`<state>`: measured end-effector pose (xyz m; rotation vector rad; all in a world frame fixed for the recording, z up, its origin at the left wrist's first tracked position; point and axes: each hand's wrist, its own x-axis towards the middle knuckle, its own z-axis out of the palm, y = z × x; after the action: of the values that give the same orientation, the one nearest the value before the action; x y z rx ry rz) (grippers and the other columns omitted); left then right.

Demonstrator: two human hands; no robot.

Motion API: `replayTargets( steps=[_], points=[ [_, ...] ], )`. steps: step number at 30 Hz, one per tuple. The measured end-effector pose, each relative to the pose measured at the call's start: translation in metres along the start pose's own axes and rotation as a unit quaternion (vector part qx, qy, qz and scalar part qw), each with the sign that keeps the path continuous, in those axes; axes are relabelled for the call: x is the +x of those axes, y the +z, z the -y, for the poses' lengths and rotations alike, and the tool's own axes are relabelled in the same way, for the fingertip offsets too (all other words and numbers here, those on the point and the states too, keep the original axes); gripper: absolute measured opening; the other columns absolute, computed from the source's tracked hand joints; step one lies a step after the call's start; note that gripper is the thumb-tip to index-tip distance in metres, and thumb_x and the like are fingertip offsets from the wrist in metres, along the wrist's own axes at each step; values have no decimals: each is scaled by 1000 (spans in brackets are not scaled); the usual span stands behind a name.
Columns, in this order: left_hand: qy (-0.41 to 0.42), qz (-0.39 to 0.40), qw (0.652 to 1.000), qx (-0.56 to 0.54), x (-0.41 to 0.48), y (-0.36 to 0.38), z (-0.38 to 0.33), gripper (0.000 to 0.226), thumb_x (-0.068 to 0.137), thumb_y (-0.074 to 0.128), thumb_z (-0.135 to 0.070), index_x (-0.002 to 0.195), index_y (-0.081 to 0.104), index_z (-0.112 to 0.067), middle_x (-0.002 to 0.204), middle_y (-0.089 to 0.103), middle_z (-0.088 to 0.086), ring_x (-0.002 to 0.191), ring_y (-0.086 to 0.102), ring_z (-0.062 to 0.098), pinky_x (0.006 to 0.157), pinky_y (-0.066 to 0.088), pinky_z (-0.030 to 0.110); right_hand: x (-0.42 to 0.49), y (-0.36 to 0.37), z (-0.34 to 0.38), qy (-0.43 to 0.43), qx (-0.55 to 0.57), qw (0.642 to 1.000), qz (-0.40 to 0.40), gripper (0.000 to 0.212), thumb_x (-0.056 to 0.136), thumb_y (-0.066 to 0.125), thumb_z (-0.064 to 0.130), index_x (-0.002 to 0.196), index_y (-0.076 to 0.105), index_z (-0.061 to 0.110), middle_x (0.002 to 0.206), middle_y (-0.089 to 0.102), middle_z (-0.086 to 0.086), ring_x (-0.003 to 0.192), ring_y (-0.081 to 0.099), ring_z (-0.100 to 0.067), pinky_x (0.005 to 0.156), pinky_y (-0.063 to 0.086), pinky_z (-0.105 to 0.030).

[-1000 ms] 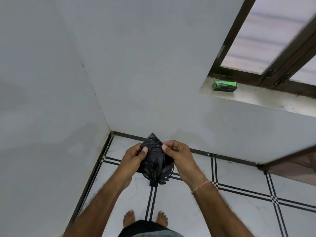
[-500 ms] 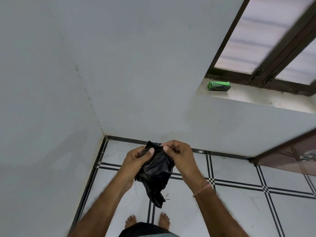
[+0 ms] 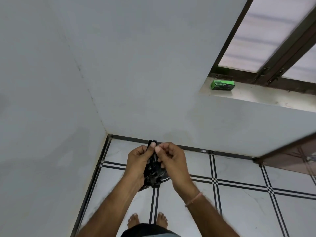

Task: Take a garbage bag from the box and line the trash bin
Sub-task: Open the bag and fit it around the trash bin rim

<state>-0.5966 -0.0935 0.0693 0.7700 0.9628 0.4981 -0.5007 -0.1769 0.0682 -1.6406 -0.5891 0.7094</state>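
Two grey walls (image 3: 51,82), meeting in one corner. One white tiled floor (image 3: 239,211) with thin black double lines. One window (image 3: 266,31) with a dark frame, up on the right. One brown door (image 3: 290,156), only its edge showing at the right side. One pale sill (image 3: 265,98) under the window. Two bare arms (image 3: 111,207) reaching forward, close together. Left hand (image 3: 136,161) with fingers curled, pinching the top of one black garbage bag (image 3: 154,171). Right hand (image 3: 172,161) curled too, pinching the same top edge, thumbs almost touching. Bag crumpled in a small bunch, held up between the two hands, above the floor near the corner. One green box (image 3: 222,85) lying on the sill, well apart from the hands. Two bare feet (image 3: 133,219) on the floor at the bottom. One thin pink band (image 3: 194,200) round the right wrist.
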Motion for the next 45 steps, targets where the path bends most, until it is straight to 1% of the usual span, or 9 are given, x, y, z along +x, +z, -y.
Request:
replayTargets(
  steps=[8,13,19,26,29,32,35,39,45],
  points=[
    [-44,30,996,-73,-3,4,-3,21,97,68,-22,86,71,-5,85,76,16,71,77,19,60,61,27,3,0,-6,87,147,985,27,15,94,76,16,106,76,6,105,77,-18,98,73,-32,95,60,-39],
    [-40,31,996,-76,-3,9,0,42,93,67,-34,108,71,5,89,78,16,74,78,19,62,62,28,10,0,-5,123,161,979,11,17,95,74,12,94,70,-5,87,72,-16,84,66,-25,84,58,-38],
    [-25,-35,998,-54,11,6,6,42,99,59,-44,110,69,-5,102,77,14,77,75,17,63,62,28,22,-9,-7,257,267,928,-31,26,110,49,26,104,66,7,106,77,-14,97,73,-25,80,60,-36],
    [-29,-54,997,-51,19,0,17,44,105,46,-45,107,70,-8,98,79,10,92,73,25,78,57,38,44,-25,-12,358,326,858,-173,22,110,46,19,96,60,12,94,69,-15,86,66,-32,84,58,-49],
    [-13,-21,1000,9,20,-2,28,42,107,43,-41,105,73,-11,98,81,8,92,76,22,78,58,35,47,-28,-13,360,330,851,-193,31,110,49,23,82,60,15,78,71,-9,79,63,-28,100,53,-55],
    [-26,29,999,37,23,-16,36,37,101,48,-42,107,73,-15,104,80,6,106,68,25,87,56,38,48,-38,-9,361,348,841,-203,32,109,52,28,82,65,16,61,70,-3,71,63,-26,91,56,-50],
    [-60,58,994,66,29,-28,34,57,100,39,-61,93,69,-14,109,72,10,109,63,29,94,55,44,48,-50,-4,348,321,861,-186,31,109,53,31,85,66,15,59,68,-1,64,63,-22,73,56,-41],
    [-36,119,970,211,33,-6,12,81,85,38,-90,125,68,-25,125,75,-3,120,68,18,106,51,45,47,-52,6,298,239,916,-121,35,112,46,23,83,62,10,49,64,5,41,62,-7,62,48,-31],
    [-19,223,915,335,34,25,9,21,97,73,-24,115,77,-13,109,80,9,106,76,27,102,57,44,54,-53,9,237,190,949,-82,32,111,46,28,86,56,10,48,59,10,41,55,-5,47,49,-21]
  ],
)
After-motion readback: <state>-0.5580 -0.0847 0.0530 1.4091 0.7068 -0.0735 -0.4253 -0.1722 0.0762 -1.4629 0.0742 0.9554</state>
